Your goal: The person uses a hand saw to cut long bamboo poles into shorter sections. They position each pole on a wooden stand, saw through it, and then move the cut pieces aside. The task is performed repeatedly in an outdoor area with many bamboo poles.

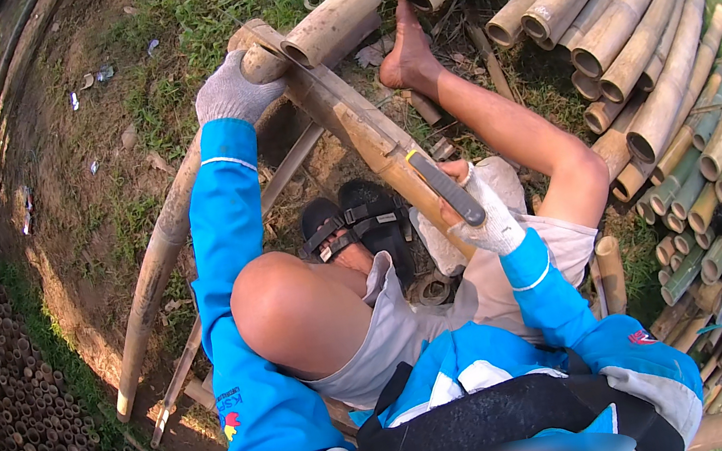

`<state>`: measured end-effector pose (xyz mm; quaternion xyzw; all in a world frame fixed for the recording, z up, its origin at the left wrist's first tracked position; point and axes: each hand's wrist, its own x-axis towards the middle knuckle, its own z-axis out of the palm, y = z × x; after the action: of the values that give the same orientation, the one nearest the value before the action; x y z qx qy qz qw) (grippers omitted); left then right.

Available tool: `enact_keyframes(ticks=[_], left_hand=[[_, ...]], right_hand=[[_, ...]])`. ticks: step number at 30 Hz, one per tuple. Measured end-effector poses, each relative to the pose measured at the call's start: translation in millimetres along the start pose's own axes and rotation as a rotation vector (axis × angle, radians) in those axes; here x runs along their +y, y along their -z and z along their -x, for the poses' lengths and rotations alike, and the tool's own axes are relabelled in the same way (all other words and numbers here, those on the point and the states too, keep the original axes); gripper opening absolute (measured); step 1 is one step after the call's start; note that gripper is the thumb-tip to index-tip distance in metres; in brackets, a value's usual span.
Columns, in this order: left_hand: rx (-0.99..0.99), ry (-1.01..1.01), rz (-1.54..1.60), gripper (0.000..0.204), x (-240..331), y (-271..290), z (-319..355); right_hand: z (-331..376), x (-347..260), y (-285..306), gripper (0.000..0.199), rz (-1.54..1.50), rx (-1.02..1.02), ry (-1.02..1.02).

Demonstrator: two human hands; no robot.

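Note:
My left hand (235,91), in a pale grey knitted glove, is closed around a short bamboo end (263,65) at the top of a bamboo stand. Beside it lies a thicker bamboo pole (337,21), its hollow end facing the left hand. My right hand (486,211), in a white glove with bare fingertips, grips a hand saw by its black and yellow handle (448,189). The thin saw blade (340,94) runs up along the stand's bamboo beam (380,140) and passes between the bamboo end and the pole. Whether its teeth touch bamboo cannot be made out.
A curved bamboo leg (158,266) slopes down at the left. Cut bamboo poles (629,48) are stacked at the right, with greener ones (720,181) nearer. Many short tubes (20,401) stand at far left. Black sandals (375,218) and a pale stone (440,236) lie below.

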<state>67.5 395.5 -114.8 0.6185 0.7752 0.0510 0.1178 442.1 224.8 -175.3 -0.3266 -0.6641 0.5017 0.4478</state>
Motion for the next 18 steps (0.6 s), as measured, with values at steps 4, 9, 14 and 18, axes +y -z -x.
enact_keyframes(ticks=[4,9,14,18], left_hand=[[0.011,0.013,0.019,0.098,4,3,7],[0.001,0.041,-0.004,0.094,8,7,7],[-0.018,-0.048,0.177,0.089,1,-4,1],[0.070,-0.142,0.200,0.093,7,-23,-2]], right_hand=[[-122,26,-48,0.054,-0.015,-0.072,-0.061],[-120,32,-60,0.057,0.114,-0.026,-0.095],[-54,-4,-47,0.052,-0.228,0.108,-0.223],[1,-45,-40,0.048,-0.142,0.296,-0.224]])
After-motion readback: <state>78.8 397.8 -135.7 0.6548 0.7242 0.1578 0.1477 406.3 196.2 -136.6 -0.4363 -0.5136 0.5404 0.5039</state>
